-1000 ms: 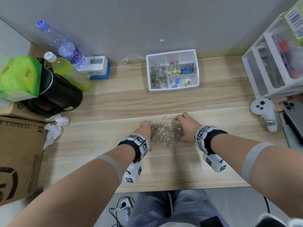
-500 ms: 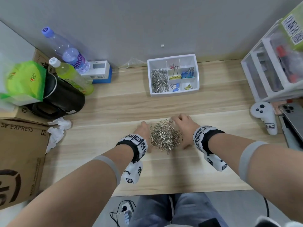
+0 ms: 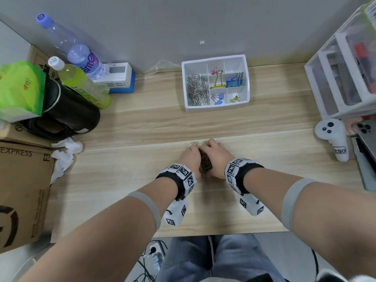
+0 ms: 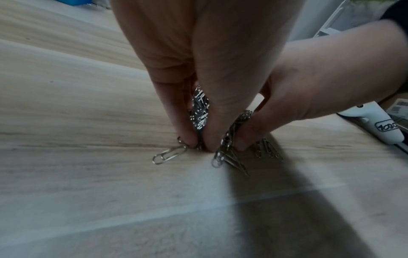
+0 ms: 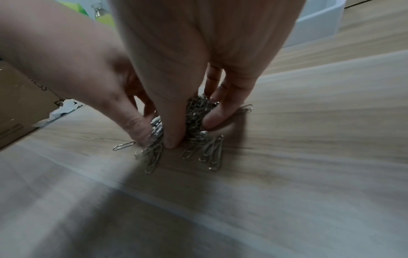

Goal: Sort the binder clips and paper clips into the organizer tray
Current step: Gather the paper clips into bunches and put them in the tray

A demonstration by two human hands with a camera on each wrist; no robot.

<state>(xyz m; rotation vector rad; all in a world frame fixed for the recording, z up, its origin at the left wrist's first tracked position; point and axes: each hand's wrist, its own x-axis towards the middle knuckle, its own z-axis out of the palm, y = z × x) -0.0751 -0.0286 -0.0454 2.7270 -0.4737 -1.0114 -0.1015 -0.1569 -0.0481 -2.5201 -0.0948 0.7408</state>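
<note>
A heap of silver paper clips [image 3: 204,168] lies on the wooden table, squeezed between my two hands. My left hand [image 3: 191,154] pinches clips [image 4: 199,108] between thumb and fingers, fingertips on the wood. From the other side my right hand [image 5: 189,132] curls thumb and fingers around the heap [image 5: 196,111]. A few loose clips [image 4: 169,154] [image 5: 213,151] lie flat beside the fingertips. The white organizer tray [image 3: 215,108] stands at the back: paper clips [image 3: 197,90] in its left compartment, yellow [image 3: 218,84] and blue binder clips [image 3: 234,82] in others.
At the left stand a black kettle [image 3: 67,110], two bottles [image 3: 81,82] and a cardboard box [image 3: 22,186], with crumpled tissue [image 3: 65,153] beside it. To the right are a white controller [image 3: 333,137], a drawer unit [image 3: 343,78] and a phone [image 3: 366,135].
Both hands have closed inward, pressing the spread-out heap into a tight bundle between them. A few clips were left behind at the far side.
</note>
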